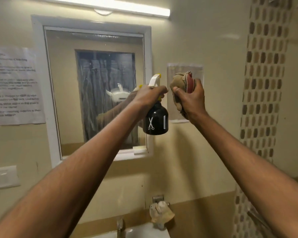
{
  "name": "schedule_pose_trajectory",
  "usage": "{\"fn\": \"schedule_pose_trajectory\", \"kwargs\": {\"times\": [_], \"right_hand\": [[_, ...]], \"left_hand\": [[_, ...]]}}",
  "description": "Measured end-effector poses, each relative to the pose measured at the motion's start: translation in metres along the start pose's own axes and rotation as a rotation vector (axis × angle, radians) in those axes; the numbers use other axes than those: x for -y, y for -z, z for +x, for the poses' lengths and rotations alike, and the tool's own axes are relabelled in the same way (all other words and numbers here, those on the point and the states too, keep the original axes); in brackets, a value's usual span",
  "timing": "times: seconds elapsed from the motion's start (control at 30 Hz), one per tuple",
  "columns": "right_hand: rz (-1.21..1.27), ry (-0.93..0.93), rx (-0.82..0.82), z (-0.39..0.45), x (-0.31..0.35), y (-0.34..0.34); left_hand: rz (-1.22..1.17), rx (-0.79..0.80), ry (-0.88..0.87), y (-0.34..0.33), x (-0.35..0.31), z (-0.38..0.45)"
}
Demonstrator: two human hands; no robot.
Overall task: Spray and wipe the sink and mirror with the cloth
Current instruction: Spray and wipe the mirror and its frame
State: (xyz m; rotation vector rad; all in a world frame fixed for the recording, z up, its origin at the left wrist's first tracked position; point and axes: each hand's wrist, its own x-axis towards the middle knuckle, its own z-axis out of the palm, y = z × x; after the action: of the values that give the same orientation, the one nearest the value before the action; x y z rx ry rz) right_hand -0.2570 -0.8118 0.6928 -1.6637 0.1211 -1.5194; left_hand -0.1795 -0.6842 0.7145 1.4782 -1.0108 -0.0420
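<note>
Black spray bottle (156,120) gripped in raised left hand (149,95), cloth (181,90) bunched in right hand (192,98)

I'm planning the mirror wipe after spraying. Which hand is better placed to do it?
Probably the right hand: it already grips the cloth, raised just right of the mirror. The left hand is busy holding the spray bottle.

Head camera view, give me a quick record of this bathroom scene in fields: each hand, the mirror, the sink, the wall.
left hand: grips black spray bottle, white nozzle toward the mirror
right hand: holds bunched tan cloth, raised right of the mirror
mirror: white-framed, streaked glass, reflects the arm
sink: white, at bottom edge, tap on it
wall: printed notice left of mirror, lit tube light above
</note>
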Motion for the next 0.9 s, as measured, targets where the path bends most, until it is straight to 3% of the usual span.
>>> {"fn": "schedule_pose_trajectory", "kwargs": {"times": [0.17,0.47,0.9], "right_hand": [[-0.106,0.146,0.001,0.056,0.008,-0.017],[-0.28,0.378,0.025,0.142,0.041,-0.04],[-0.383,0.577,0.067,0.182,0.042,-0.073]], "left_hand": [[-0.02,-0.021,-0.045,0.004,-0.033,0.033],[0.051,-0.218,-0.1,0.019,-0.091,0.074],[0.123,-0.351,-0.055,0.024,-0.08,0.101]]}}
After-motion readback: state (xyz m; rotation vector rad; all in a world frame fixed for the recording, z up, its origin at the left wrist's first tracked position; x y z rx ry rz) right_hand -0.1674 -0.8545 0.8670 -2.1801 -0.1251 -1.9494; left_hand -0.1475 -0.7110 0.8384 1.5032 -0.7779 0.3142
